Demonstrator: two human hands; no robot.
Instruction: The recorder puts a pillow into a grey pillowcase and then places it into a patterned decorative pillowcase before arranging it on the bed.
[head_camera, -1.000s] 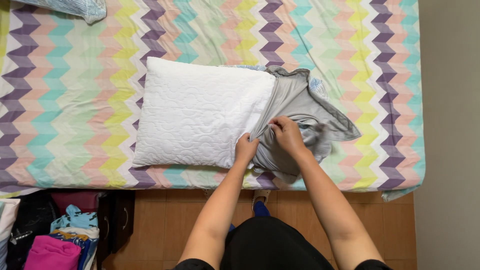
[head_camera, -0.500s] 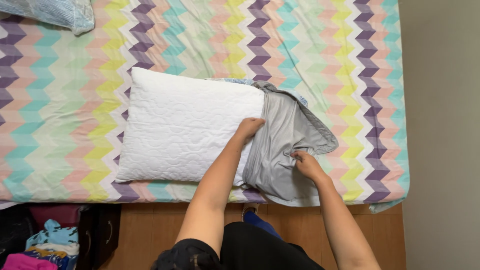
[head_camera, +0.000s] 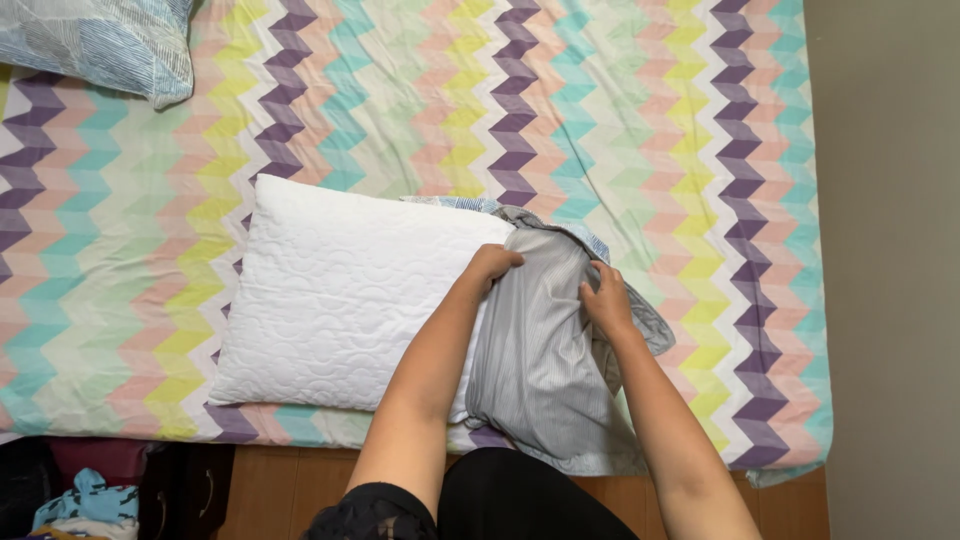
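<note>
Fingers: both hands grip the grey pillowcase (head_camera: 545, 350); the left hand (head_camera: 492, 268) curls its fingers (head_camera: 508, 257) over the case's open edge where it meets the pillow, and the right hand (head_camera: 607, 300) pinches a fold of the cloth near the upper right corner.
Pillow: a white quilted pillow (head_camera: 340, 300) lies flat on the bed, its right end is inside the pillowcase, and the larger left part is bare.
Pillowcase: it covers only the right end of the pillow; loose cloth bunches to the right of it and hangs a little over the near edge of the bed.
Bed: a zigzag sheet (head_camera: 420, 110) in many colours covers it; wide free sheet lies above and to the right of the pillow.
Near edge: the pillow's lower side sits close to the edge of the bed, just above the wooden bed frame (head_camera: 290, 490).
Far corner: a blue patterned pillow (head_camera: 100, 45) rests at the upper left, well apart from the hands.
Right side: a grey wall (head_camera: 890, 250) runs close along the edge of the bed.
</note>
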